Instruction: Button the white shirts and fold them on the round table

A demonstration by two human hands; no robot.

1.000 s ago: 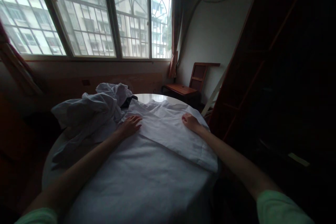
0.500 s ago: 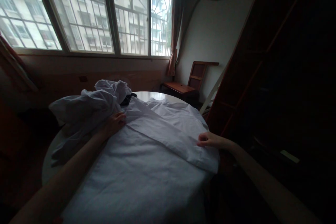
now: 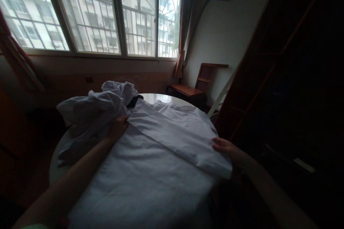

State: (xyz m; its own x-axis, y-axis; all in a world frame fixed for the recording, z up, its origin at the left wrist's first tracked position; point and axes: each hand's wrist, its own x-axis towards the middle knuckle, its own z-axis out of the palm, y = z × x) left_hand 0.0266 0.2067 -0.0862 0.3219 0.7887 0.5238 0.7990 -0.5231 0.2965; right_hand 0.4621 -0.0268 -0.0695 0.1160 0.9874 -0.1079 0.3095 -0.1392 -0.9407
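A white shirt lies spread over a round white table, with a folded band of cloth running from the middle left to the right edge. My left hand rests at the left end of that fold, fingers curled onto the cloth. At the fold's right end, over the table's edge, my right hand pinches the cloth. Both forearms reach in from below.
A crumpled pile of white clothes sits at the table's back left, touching my left hand, with a small dark object behind it. A wooden chair stands by the far wall. A dark wooden cabinet rises on the right. Barred windows fill the back.
My right hand slid from the top of the fold down to its right end at the table's edge. My left hand drew back to the fold's left end and curled.
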